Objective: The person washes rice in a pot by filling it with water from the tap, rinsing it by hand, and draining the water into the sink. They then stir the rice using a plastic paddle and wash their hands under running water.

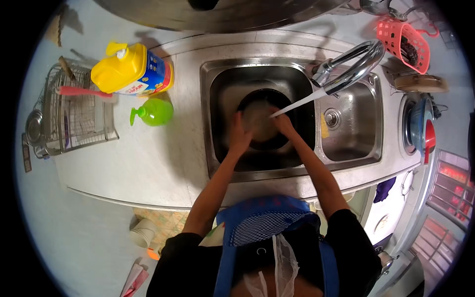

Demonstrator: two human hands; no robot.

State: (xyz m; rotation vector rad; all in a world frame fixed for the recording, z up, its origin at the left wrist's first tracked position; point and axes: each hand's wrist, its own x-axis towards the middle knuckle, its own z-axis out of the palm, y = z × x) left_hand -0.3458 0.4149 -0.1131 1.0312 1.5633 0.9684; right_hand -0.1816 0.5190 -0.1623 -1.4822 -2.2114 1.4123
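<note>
A round black pan [269, 143] sits in the large left basin of the steel sink [257, 175]. My left hand [240, 132] grips the pan's left side, fingers along the rim and thumb toward the inside. On the right side, my right hand [283, 123] reaches over the pan, its fingers partly hidden by the stream and blurred. Water runs from the chrome faucet [354, 69] in a white stream that lands beside my right hand. Inside the pan shows a pale, blurred patch, perhaps cloudy water; I cannot make out what it is.
Left on the counter stand a yellow jug [121, 72], a green pump bottle [156, 112] and a wire dish rack [74, 109]. A yellow sponge [324, 126] lies by the right basin [346, 146]. A pink basket [403, 44] hangs at right; a large metal lid-like surface [222, 15] overhangs the back.
</note>
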